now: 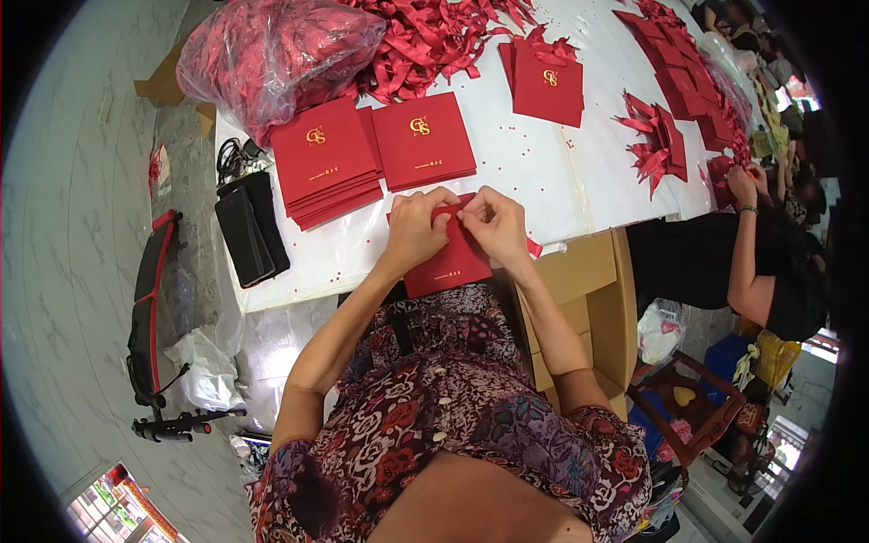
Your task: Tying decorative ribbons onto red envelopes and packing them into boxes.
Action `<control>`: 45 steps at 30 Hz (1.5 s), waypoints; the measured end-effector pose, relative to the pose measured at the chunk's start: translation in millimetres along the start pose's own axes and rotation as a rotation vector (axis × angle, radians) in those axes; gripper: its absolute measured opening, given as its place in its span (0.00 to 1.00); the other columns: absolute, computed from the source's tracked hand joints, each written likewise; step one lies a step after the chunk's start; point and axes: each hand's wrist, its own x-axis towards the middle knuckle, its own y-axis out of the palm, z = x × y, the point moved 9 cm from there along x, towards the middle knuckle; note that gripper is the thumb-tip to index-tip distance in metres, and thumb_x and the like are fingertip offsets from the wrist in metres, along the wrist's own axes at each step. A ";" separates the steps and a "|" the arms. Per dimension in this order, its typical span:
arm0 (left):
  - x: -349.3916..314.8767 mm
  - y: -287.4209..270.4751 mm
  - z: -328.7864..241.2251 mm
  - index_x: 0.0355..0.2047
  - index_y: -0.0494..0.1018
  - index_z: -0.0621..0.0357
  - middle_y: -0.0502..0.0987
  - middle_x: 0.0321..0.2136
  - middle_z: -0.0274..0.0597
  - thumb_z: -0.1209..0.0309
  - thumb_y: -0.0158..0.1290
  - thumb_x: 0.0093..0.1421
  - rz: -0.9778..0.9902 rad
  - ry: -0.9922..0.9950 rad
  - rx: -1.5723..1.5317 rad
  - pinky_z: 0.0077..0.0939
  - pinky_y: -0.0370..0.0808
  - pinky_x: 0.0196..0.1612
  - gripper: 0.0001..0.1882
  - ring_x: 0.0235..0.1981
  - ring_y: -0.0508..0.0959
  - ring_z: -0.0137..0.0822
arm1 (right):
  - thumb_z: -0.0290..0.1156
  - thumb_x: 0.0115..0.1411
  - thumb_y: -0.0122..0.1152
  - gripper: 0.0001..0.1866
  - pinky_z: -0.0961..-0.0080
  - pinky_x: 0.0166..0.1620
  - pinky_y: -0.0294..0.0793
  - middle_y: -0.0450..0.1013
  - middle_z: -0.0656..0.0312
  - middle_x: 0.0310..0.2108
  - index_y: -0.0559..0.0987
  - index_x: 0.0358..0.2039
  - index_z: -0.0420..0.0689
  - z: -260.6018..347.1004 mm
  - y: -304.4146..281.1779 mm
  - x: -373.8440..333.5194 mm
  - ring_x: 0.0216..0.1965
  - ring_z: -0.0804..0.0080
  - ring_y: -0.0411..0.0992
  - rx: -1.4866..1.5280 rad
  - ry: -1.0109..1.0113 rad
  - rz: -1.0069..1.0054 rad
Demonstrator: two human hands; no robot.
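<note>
Going from the left side, a black and red folded exercise frame (149, 317) lies on the marble floor (63, 226) at about 9 o'clock, with a white plastic bag (210, 366) just beside it. On the left edge of the white worktop (534, 172) rest two black pouches (249, 226). At 11 o'clock a big clear bag of red ribbons (272, 50) sits on the worktop, and under it stand two stacks of red folders (376, 154) with a gold mark on the cover.

In the middle, at the near edge of the worktop, the left hand (415, 226) and the right hand (496, 224) are both closed on one red folder (450, 258). The fingers pinch its top edge, where a small red ribbon piece is, and the two hands are almost touching each other. The lower part of the folder hangs over the worktop edge, above the flowered dress.

At 12 o'clock a loose heap of red ribbons (434, 36) is spread, and one more pile of red folders (548, 86) lies near it. At 1 o'clock there are folders with ribbons (656, 140). A cardboard box (588, 299) stands under the worktop at 4 o'clock. At 3 o'clock another person's hand (742, 185) is over the worktop.
</note>
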 end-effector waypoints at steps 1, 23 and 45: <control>-0.9 -4.3 -10.3 0.37 0.78 0.53 0.81 0.31 0.43 0.77 0.57 0.53 -0.034 0.052 0.088 0.38 0.67 0.45 0.10 0.34 0.79 0.44 | 0.20 0.53 0.65 0.05 0.80 0.28 0.70 0.75 0.64 0.22 0.76 0.25 0.38 -0.7 1.3 -0.5 0.23 0.81 0.70 -0.001 0.001 0.000; -0.5 20.9 44.8 0.42 0.74 0.68 0.82 0.36 0.39 0.79 0.56 0.61 0.184 -0.284 -0.530 0.16 0.75 0.42 0.09 0.38 0.78 0.22 | 0.23 0.56 0.67 0.05 0.75 0.32 0.74 0.76 0.57 0.29 0.81 0.33 0.40 24.6 -17.9 -15.3 0.27 0.69 0.75 -0.111 -0.175 -0.119; -1.7 -1.9 -15.7 0.35 0.79 0.54 0.81 0.27 0.42 0.69 0.60 0.57 0.017 0.046 0.189 0.36 0.68 0.44 0.07 0.31 0.78 0.41 | 0.20 0.52 0.65 0.05 0.71 0.31 0.73 0.73 0.57 0.25 0.76 0.28 0.40 19.3 0.4 -11.7 0.28 0.64 0.75 -0.150 -0.241 -0.020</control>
